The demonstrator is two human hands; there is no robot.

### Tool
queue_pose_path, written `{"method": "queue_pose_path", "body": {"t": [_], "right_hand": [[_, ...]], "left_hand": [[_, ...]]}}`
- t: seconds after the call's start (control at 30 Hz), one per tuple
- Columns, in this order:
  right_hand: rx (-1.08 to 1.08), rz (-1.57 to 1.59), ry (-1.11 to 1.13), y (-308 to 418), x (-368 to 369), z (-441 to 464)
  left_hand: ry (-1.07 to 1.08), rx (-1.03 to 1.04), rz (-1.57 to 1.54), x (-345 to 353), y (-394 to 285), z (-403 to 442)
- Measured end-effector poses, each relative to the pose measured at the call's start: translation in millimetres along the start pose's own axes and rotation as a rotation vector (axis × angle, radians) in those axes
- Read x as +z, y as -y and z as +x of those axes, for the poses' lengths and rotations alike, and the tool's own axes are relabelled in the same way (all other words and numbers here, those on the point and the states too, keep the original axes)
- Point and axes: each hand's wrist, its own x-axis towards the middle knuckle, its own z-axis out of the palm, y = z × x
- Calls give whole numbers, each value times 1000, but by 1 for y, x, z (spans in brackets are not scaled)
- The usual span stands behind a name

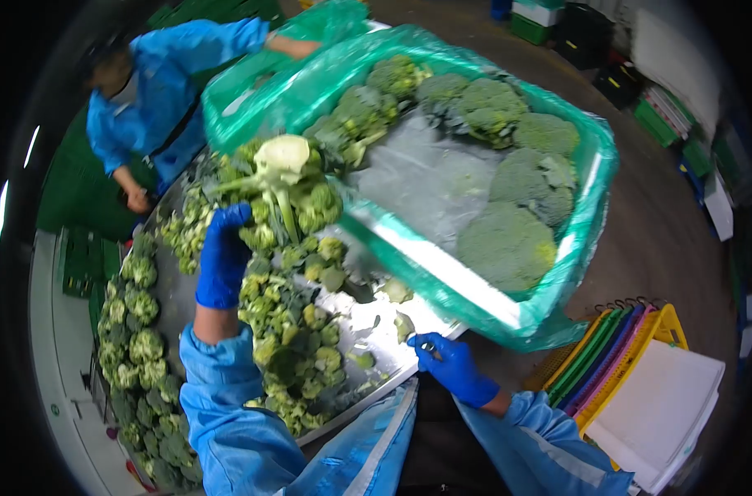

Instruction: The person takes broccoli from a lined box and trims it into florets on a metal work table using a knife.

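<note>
Your left hand (223, 256), in a blue glove, has its fingers curled against the side of 1 broccoli head (287, 194), gripping it, its pale cut stem turned up. Your right hand (454, 370), also blue-gloved, is bent inward by the tray's near edge; whether its fingertips pinch anything, I cannot tell. Beneath and between your hands, loose florets (297, 355) cover part of the shiny metal tray (372, 318). Beyond it, the crate (475, 299), lined with green plastic (587, 281), holds large crowns (508, 246) along its sides. More broccoli (147, 345) lies to the left, 1 co-worker (165, 91) reaches to the plastic, and coloured racks (603, 360) stand at right
</note>
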Motion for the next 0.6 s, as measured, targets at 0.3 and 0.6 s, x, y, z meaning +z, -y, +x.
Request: {"method": "queue_pose_path", "body": {"t": [0.3, 0.6], "right_hand": [[-313, -335, 151, 84, 56, 33], [-82, -534, 131, 31, 90, 27]], "left_hand": [[-215, -581, -201, -8, -2, -163], [-340, -270, 127, 38, 70, -197]]}}
